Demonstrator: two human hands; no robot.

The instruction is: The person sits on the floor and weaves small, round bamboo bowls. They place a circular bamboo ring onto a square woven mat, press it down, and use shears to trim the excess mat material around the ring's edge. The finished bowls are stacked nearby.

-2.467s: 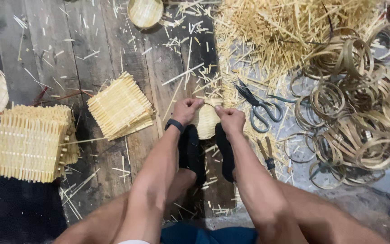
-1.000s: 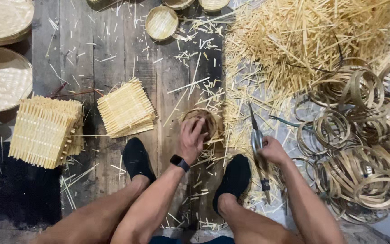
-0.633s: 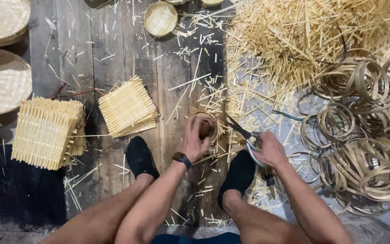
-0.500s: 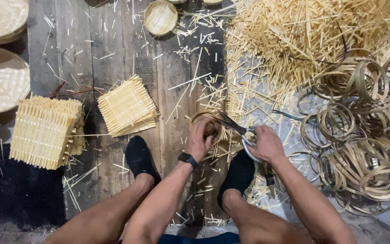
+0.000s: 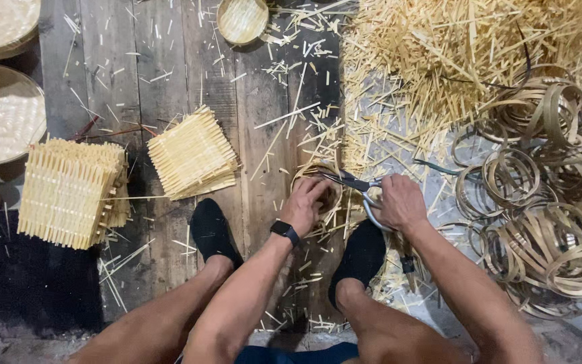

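Since half a second ago the scissors (image 5: 353,183) have swung lower, their blades now lying nearly level and reaching leftward over the rim of the small woven basket (image 5: 318,192), and the right hand (image 5: 401,202) has shifted a little closer to the left one. The fingers of the left hand (image 5: 304,204) are curled down over the small woven basket, pressing it to the plank floor (image 5: 170,81) between the two black-socked feet. The right hand's fingers are closed through the scissor handles; the blades look slightly parted at the basket's edge, though the tips are too small to judge. A black watch (image 5: 284,231) sits on the left wrist.

Just left of the hands lies a square woven mat (image 5: 192,154), and farther left a stack of similar mats (image 5: 69,192). To the right is a heap of bamboo rings (image 5: 540,202), some overlapping. Above the hands spreads a big pile of bamboo slivers (image 5: 453,61), with loose offcuts scattered across the floor. A small round basket (image 5: 242,19) rests at the top edge, and wide round trays (image 5: 1,111) sit at the far left
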